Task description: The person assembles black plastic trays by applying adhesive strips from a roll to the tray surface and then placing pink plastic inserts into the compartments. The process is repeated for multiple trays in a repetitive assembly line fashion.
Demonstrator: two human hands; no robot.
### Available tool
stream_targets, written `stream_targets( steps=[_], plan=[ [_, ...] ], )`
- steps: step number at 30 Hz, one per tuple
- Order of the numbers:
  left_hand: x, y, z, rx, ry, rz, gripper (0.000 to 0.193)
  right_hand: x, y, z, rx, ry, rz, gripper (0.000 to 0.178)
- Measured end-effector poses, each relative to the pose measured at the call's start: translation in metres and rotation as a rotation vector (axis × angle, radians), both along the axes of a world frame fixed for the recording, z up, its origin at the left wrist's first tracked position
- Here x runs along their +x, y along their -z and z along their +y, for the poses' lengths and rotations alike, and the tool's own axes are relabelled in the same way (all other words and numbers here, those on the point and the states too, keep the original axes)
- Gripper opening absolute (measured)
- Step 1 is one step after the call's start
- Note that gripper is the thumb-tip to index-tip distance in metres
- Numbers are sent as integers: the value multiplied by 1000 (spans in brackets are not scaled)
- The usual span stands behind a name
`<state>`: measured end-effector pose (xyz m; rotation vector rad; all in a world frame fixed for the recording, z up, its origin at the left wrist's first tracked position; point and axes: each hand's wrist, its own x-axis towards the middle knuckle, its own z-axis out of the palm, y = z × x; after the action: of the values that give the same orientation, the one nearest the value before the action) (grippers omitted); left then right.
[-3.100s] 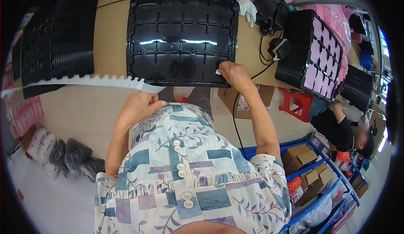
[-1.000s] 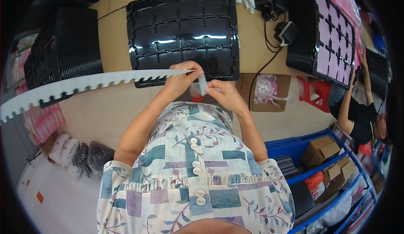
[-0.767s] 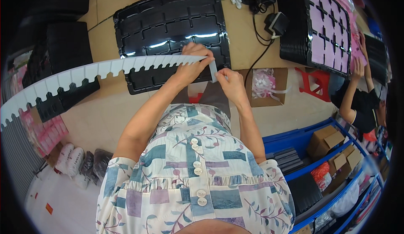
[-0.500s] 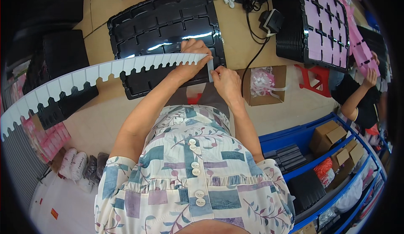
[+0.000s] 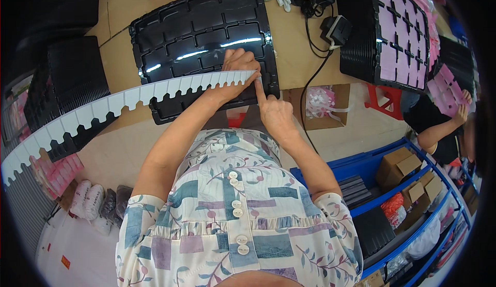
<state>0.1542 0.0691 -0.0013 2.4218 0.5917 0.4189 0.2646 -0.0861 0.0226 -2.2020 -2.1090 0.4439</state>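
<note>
Starting at the far left: a stack of black moulded plastic trays [image 5: 67, 88] sits on the brown cardboard-covered table [image 5: 305, 54], and below it by the floor there's a bundle of pink packets [image 5: 57, 171].

Sweeping across from that side is a long white notched cardboard strip [image 5: 124, 101], toothed along its lower edge. It arcs from the lower left up toward the middle, passing over the front of a big glossy black compartment tray [image 5: 201, 39] that lies flat on the table.

The left hand [image 5: 235, 70] is clamped on the right end of that strip, fingers curled over the top edge and thumb under, holding it just above the tray's front right part.

Right beside it, the right hand [image 5: 274, 114] has the index finger stuck straight out, its tip touching the end of the strip; the other fingers are folded in. It's not gripping anything, as far as I can see.

Further right, a small open brown cardboard box with pink-white ribbon [image 5: 320, 106] sits below the table edge, and a black cable with power adapter [image 5: 333, 29] lies on the table. After that there's another black tray filled with pink card pieces [image 5: 392, 34], tilted up. At the far right another person's hand [image 5: 465, 98] is holding pink cards, and blue metal shelving with cartons [image 5: 408, 184] runs below.
</note>
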Motion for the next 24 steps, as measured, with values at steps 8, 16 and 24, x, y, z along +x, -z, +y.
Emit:
stream_targets(
  steps=[8, 16, 24],
  plan=[
    [1, 1, 0, -25, -8, -13, 12, 1, -3, -3, -132, -136, -67, 74],
    [-5, -3, 2, -21, 5, 16, 14, -7, -1, -13, -96, -61, -9, 77],
    [-3, -3, 1, -8, -9, 14, 11, 3, -3, -7, -108, -37, 3, 80]
  ],
)
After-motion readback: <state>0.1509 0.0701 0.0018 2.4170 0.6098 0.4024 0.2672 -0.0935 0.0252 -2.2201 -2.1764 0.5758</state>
